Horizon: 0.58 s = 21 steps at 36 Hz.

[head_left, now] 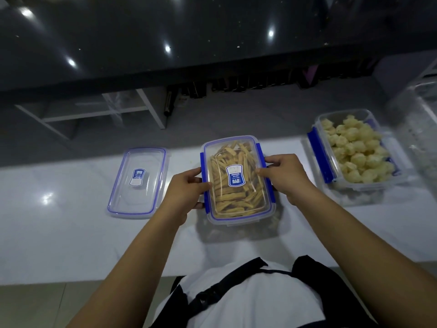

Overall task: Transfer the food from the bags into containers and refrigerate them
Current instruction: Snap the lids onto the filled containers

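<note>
White counter (71,233) runs across the view from 9 to 3 o'clock, with a dark glossy surface (142,31) beyond it at 12 o'clock.

At centre stands a clear lidded container (236,178) with blue side clips, filled with tan food strips (246,202). Its lid is on and carries a blue label.

The left hand (186,192) grasps the container's 9 o'clock long edge, thumb on the lid and fingers curled under the side. The right hand (283,176) grasps the 3 o'clock long edge the same way.

A spare lid (138,183) lies flat on the counter at 9 o'clock, just beside the left hand.

At 3 o'clock, apart from the right hand, sits an open container (321,150) holding pale round food pieces (357,152), with its blue clips folded outward.

Clear plastic (423,129) shows at the 3 o'clock frame edge, too blurred to identify.

A white shirt (248,299) with black straps fills 6 o'clock.
</note>
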Available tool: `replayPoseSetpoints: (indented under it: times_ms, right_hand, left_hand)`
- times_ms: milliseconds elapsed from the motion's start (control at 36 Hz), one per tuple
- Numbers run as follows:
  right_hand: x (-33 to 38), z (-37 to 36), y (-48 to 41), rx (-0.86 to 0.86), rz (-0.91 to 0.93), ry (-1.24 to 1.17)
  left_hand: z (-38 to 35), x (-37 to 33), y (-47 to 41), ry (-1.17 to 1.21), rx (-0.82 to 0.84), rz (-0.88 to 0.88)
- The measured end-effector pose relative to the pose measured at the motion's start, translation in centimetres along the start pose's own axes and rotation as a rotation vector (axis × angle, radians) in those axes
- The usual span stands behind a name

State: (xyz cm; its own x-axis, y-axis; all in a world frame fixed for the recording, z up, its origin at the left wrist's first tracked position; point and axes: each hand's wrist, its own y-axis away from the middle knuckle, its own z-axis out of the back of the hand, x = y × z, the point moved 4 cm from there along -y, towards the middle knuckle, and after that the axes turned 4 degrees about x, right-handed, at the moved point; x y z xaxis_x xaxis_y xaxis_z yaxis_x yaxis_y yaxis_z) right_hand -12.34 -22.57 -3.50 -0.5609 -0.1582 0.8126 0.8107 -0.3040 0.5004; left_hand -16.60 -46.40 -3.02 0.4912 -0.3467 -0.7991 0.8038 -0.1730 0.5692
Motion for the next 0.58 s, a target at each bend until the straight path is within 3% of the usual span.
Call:
replayPoseSetpoints:
  times_ms: [167, 444, 583]
  right_hand:
    - [0.5, 0.2, 0.1, -0.003, 0.024, 0.129]
    - [1.1, -1.5, 0.7, -0.064, 0.100, 0.034]
    - [2.7, -3.1, 0.4, -0.112, 0.223, 0.214]
  left_hand:
    - [-0.2, 0.0, -0.1, -0.003, -0.019, 0.015]
    - [1.2, -0.3, -0.7, 0.042, -0.022, 0.035]
    - [2.4, -0.9, -1.3, 0.026, -0.017, 0.020]
